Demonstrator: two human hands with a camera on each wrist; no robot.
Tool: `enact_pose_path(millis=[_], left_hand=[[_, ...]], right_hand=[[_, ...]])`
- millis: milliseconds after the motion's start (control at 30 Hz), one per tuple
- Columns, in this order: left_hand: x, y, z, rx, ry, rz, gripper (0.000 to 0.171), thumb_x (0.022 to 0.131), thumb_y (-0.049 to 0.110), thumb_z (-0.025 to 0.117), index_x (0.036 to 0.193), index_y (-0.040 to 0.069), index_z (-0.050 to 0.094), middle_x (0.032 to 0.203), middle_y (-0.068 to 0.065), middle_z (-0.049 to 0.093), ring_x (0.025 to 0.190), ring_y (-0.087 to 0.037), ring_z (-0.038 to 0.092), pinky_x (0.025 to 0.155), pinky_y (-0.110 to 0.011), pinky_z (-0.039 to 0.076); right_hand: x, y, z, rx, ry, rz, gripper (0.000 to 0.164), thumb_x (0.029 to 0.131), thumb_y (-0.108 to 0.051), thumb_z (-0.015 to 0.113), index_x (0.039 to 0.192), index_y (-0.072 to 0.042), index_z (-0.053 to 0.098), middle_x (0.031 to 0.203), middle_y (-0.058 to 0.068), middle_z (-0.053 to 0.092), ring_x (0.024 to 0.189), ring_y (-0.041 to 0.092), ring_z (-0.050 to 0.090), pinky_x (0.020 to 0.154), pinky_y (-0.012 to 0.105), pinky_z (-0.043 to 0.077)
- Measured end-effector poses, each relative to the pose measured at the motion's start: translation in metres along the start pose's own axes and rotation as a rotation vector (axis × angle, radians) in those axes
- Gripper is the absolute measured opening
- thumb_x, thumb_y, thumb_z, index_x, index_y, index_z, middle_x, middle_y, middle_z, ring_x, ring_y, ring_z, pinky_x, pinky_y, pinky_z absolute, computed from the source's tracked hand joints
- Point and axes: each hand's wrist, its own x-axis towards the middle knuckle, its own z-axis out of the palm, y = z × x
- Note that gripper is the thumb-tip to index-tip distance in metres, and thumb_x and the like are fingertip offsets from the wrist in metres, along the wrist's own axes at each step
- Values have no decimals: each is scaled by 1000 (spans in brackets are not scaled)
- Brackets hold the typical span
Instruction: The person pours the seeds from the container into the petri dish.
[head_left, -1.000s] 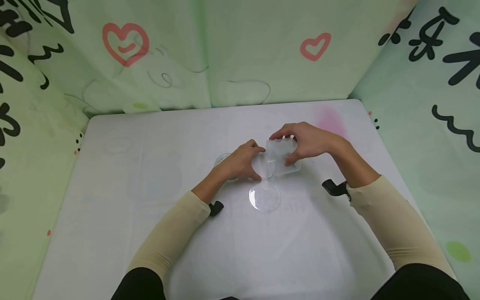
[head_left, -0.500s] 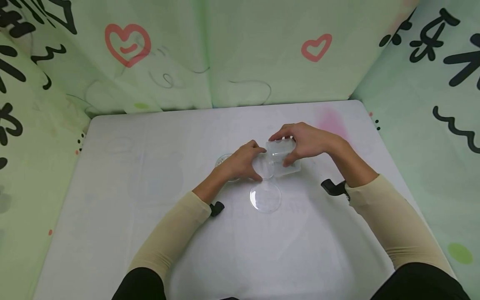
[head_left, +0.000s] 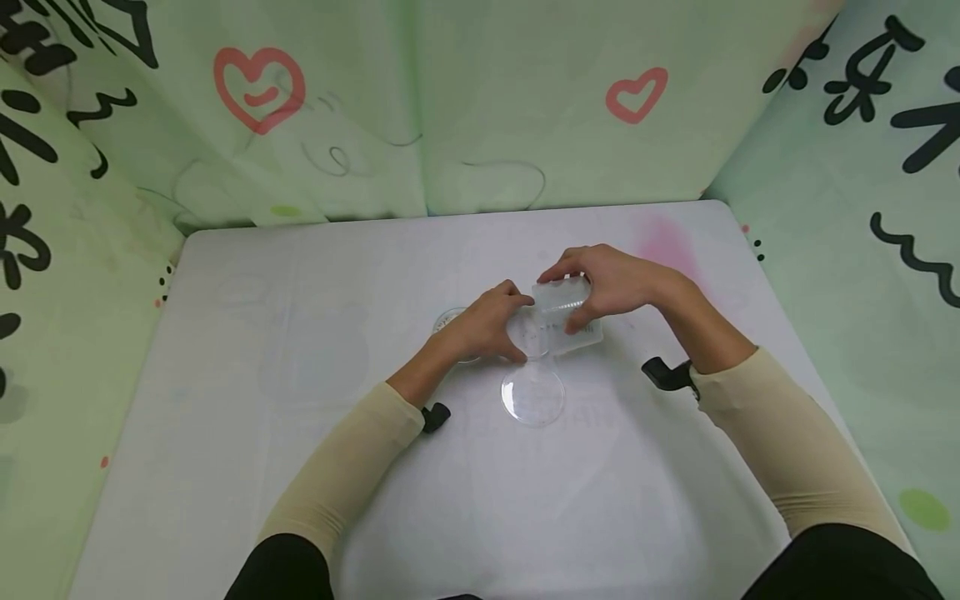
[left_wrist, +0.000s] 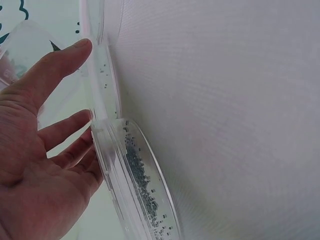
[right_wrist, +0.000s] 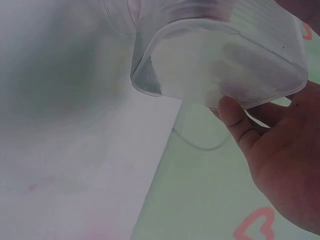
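My left hand [head_left: 483, 325] holds a clear round petri dish [head_left: 531, 335] between thumb and fingers on the white table. A few dark specks lie in this dish [left_wrist: 104, 82] in the left wrist view. My right hand [head_left: 618, 282] grips a clear plastic container [head_left: 561, 312] with rounded corners, tilted towards the dish. Dark fine grains gather in one corner of the container [right_wrist: 150, 75] in the right wrist view. Beside the left hand stands another petri dish [left_wrist: 142, 185] holding many dark grains; the hand mostly hides it in the head view.
A clear round dish or lid [head_left: 533, 397] lies just in front of the held dish. The white table [head_left: 600, 500] reaches up to green patterned curtains [head_left: 510, 100] at the back and sides. A pink stain [head_left: 667, 246] marks the table's back right.
The container in my right hand has turned slightly, and its ridged side shows more. Both hands keep nearly the same place; the head view has shifted a little.
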Motion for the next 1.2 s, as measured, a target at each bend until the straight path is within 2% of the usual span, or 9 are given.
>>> enact_pose_path(millis=[433, 1200], left_hand=[[0, 1, 0, -8, -10, -16, 89, 73, 24, 96, 149, 4, 55, 134, -12, 52, 122, -24, 53, 110, -37, 45], [1, 1, 0, -5, -5, -17, 89, 73, 24, 97, 149, 3, 55, 133, -11, 52, 119, -23, 53, 110, -36, 45]], right_hand=[[1, -1, 1, -13, -10, 26, 65, 72, -21, 91, 134, -16, 71, 125, 0, 67, 111, 22, 60, 94, 42, 49], [3, -3, 0, -33, -20, 14, 65, 72, -24, 91, 133, -16, 72, 124, 0, 67, 114, 23, 59, 96, 43, 48]])
